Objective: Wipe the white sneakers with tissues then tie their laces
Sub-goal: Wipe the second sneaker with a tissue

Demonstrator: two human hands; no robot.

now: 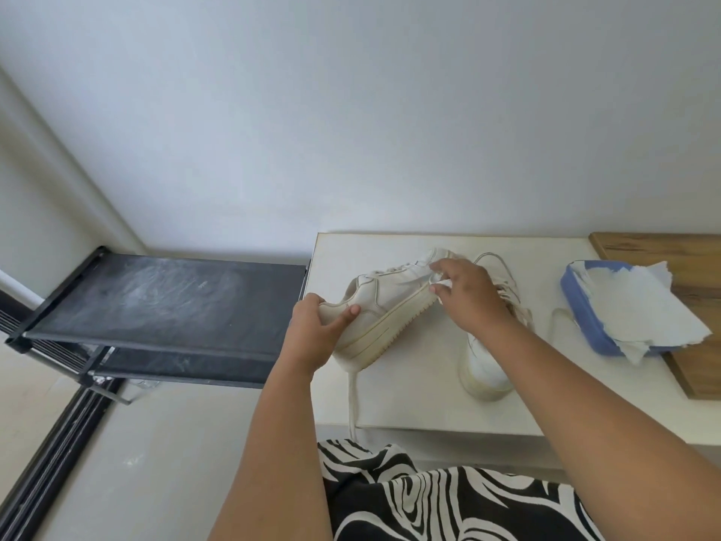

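One white sneaker (384,306) is tilted on its side above the white table (413,408), sole edge facing me. My left hand (318,326) grips its heel. My right hand (468,294) pinches a white tissue (439,263) against the toe end of that shoe. A loose lace (353,400) hangs from it over the table's front edge. The second white sneaker (487,365) stands on the table under my right forearm, heel toward me, its laces (507,283) loose. A blue tissue pack (593,326) with tissues pulled out lies to the right.
A wooden board (663,251) lies under the tissue pack at the table's right end. A black fabric shoe rack (164,302) stands left of the table. A white wall runs behind. My black-and-white patterned clothing (429,501) is at the bottom.
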